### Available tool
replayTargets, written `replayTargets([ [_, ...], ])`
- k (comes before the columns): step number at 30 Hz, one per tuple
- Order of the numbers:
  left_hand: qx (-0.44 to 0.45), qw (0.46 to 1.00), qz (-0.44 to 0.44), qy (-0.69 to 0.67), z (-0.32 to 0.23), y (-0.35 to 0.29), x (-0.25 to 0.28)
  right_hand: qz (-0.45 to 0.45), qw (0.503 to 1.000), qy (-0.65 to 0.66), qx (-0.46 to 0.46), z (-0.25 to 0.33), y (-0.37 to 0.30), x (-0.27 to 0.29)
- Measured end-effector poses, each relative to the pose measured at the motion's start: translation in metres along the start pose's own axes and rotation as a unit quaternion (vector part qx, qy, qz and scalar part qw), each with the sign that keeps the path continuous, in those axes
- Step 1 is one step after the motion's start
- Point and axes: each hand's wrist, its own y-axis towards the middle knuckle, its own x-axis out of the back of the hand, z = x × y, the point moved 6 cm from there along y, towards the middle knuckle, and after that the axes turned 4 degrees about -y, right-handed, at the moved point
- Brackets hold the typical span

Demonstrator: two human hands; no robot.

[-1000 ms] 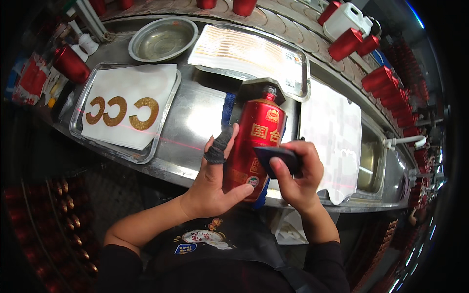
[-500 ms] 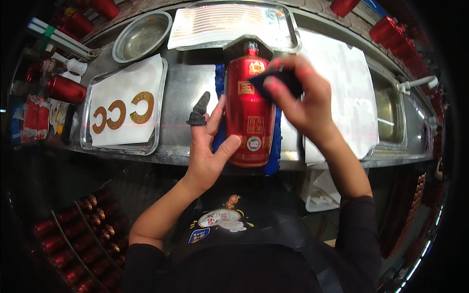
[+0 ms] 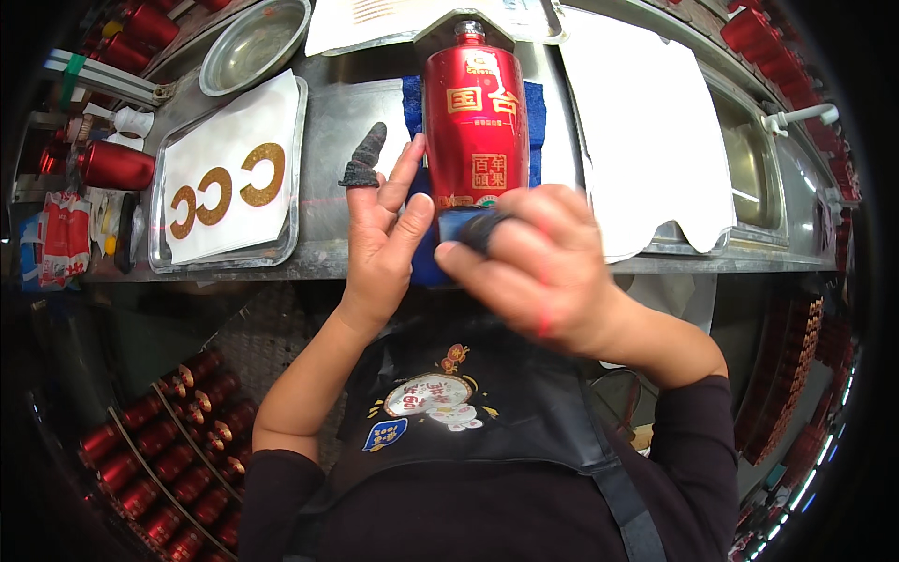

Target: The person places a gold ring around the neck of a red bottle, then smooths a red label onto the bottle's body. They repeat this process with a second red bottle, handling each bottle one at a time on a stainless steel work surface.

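A glossy red bottle (image 3: 471, 131) with gold lettering lies on a blue cloth (image 3: 535, 131), its dark-capped neck pointing away from me. Behind the neck is a dark angular rest (image 3: 503, 37). My left hand (image 3: 379, 229) is open at the bottle's left side, a black cover over one finger. My right hand (image 3: 552, 258) is closed round a small flat dark blue pad (image 3: 453, 225), pressed to the bottle's near end. Whether the pad is stiff or soft, I cannot tell. The lowest part of the bottle is hidden behind this hand.
At left, a metal tray (image 3: 292, 178) carries a white sheet with gold C-shaped labels (image 3: 263, 175). Beyond it stands a metal bowl (image 3: 253, 47). White sheets (image 3: 646, 140) lie at right, before a sink (image 3: 749, 187) with a white tap (image 3: 803, 117). Red bottles (image 3: 173, 459) fill a rack at lower left.
My right hand has come down from the bottle's upper front to its near end with the pad. The view has shifted, so the bench sits higher in the picture. My left hand stays beside the bottle.
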Motion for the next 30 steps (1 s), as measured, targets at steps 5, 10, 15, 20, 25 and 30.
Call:
replayTargets([
  [5,0.027,0.998,-0.028,0.050,-0.006,-0.008,0.009,-0.040,0.997,0.040,0.048,0.016,0.019,0.011],
  [10,-0.021,0.993,0.002,0.119,-0.014,-0.008,0.009,0.004,0.991,0.098,0.085,0.003,-0.002,0.013],
  [15,-0.032,0.979,0.086,0.180,-0.026,-0.009,0.003,0.010,0.985,0.168,-0.019,-0.019,-0.003,0.014],
  [20,-0.063,0.916,0.158,0.363,-0.024,-0.010,-0.025,-0.040,0.926,0.206,-0.315,-0.113,0.053,-0.006],
  [25,-0.161,0.859,0.091,0.477,-0.017,0.005,-0.039,-0.139,0.989,-0.014,0.046,-0.055,0.012,0.008],
  [30,-0.019,0.885,0.102,0.455,-0.004,0.010,-0.020,-0.044,0.921,0.228,-0.312,-0.031,-0.079,0.011],
])
